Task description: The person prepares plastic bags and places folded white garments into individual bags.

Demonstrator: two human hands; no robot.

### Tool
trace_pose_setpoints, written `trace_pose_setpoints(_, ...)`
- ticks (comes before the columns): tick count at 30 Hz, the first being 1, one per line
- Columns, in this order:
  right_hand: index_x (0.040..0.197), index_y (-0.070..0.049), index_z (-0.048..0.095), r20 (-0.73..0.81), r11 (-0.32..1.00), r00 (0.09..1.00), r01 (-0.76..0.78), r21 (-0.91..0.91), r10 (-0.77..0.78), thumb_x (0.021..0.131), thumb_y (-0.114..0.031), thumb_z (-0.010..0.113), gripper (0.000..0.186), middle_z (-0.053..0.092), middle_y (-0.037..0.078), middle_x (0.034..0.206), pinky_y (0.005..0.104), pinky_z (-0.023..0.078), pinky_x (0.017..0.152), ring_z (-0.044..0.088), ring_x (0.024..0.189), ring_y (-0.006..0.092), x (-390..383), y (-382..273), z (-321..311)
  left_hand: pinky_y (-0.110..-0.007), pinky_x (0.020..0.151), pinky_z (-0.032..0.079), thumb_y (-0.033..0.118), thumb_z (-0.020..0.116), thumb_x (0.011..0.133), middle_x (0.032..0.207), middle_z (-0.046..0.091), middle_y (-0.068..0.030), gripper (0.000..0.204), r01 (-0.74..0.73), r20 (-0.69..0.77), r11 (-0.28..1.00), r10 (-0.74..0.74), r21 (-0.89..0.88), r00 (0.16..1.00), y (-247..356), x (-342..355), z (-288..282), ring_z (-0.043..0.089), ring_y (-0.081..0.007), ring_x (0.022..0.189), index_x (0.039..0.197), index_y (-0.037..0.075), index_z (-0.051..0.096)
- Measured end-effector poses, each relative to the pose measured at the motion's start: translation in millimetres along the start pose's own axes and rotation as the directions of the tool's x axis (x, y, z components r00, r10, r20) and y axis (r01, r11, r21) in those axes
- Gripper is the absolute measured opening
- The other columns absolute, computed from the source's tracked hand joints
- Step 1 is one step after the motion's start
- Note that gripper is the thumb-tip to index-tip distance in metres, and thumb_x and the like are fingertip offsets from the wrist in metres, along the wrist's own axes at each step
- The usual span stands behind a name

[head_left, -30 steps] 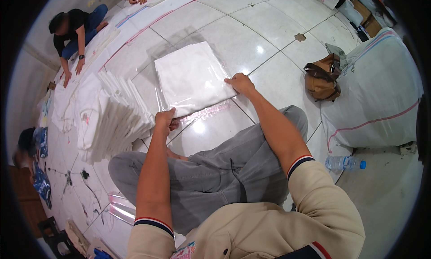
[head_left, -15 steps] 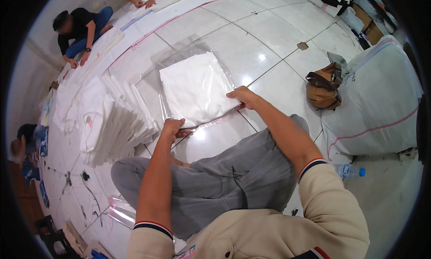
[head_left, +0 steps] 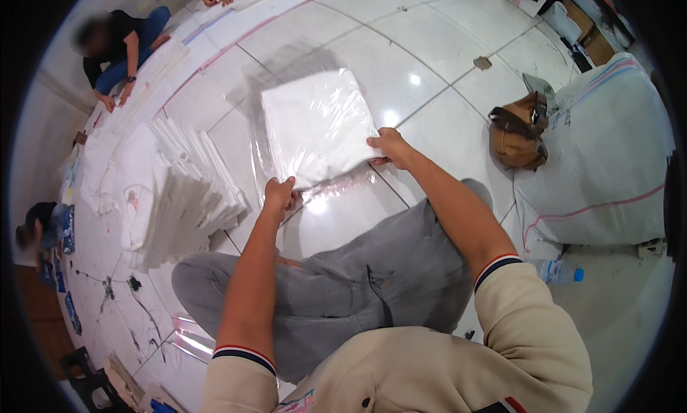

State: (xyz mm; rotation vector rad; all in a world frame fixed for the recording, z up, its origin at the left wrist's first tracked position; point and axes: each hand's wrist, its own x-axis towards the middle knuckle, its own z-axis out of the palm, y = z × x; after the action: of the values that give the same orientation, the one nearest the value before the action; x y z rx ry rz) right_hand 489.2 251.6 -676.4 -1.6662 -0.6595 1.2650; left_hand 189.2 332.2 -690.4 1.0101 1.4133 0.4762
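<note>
Gripping the near left corner of a flat, squarish, folded white cloth [head_left: 318,123] inside a clear, glossy plastic bag [head_left: 257,130], the left hand [head_left: 280,193] is closed on it; the right hand [head_left: 390,148] pinches the near right corner; the bagged cloth is in front of the person, streaked with glare, loose plastic showing past its left and far edges; below spreads a shiny white tiled floor [head_left: 429,45]; a tall stack of folded white garments [head_left: 179,202] stands left; a bulging white woven sack [head_left: 597,163] and a brown bag with dark straps [head_left: 520,141] sit right; a person in a black top [head_left: 116,45] crouches far left.
</note>
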Motion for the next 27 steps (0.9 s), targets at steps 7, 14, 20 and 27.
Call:
trace_pose_setpoints(7, 0.109, 0.002, 0.061, -0.044, 0.996, 0.998, -0.047, 0.075, 0.050, 0.092, -0.017, 0.064, 0.026, 0.057, 0.007, 0.077, 0.0301, 0.041, 0.046, 0.051, 0.056, 0.0140, 20, 8, -1, -0.029, 0.038, 0.029, 0.023, 0.062, 0.095, 0.064, 0.050, -0.0040, 0.025, 0.022, -0.056, 1.000, -0.022, 0.008, 0.998, -2, 18, 5, 0.041, -0.0107, 0.044, 0.101, 0.006, 0.046)
trace_pose_setpoints(14, 0.111, 0.001, 0.061, -0.087, 0.974, 0.990, -0.088, 0.210, 0.108, 0.087, -0.013, 0.070, 0.029, 0.058, 0.005, 0.077, 0.0305, 0.044, 0.051, 0.052, 0.060, 0.0153, 36, 11, -17, -0.030, 0.039, 0.035, 0.039, 0.063, 0.095, 0.067, 0.054, -0.0071, 0.050, 0.140, 0.082, 0.986, -0.133, -0.090, 0.988, 7, 23, -4, 0.044, -0.0126, 0.044, 0.121, 0.003, 0.039)
trace_pose_setpoints(20, 0.128, 0.002, 0.053, -0.288, 0.673, 0.876, 0.055, -0.738, -0.386, 0.087, -0.012, 0.068, 0.046, 0.060, 0.019, 0.113, 0.0405, 0.050, 0.085, 0.060, 0.101, 0.0305, 9, -5, -7, -0.029, 0.040, 0.046, 0.047, 0.057, 0.096, 0.078, 0.066, -0.0121, 0.049, 0.142, 0.069, 0.988, -0.137, -0.065, 0.988, 15, 7, -13, 0.058, -0.0177, 0.051, 0.108, 0.000, 0.053)
trace_pose_setpoints(27, 0.153, -0.007, 0.027, 0.365, -0.040, 0.422, 0.607, -0.793, -0.830, 0.089, -0.054, 0.057, 0.084, 0.015, 0.022, 0.159, 0.0544, 0.021, 0.116, 0.020, 0.145, 0.0412, -30, -7, 93, -0.028, 0.039, 0.048, 0.018, 0.065, 0.093, 0.070, 0.066, -0.0154, 0.024, 0.057, 0.015, 0.985, -0.055, -0.160, 0.998, 10, 12, -16, 0.062, -0.0192, 0.051, 0.085, -0.004, 0.060)
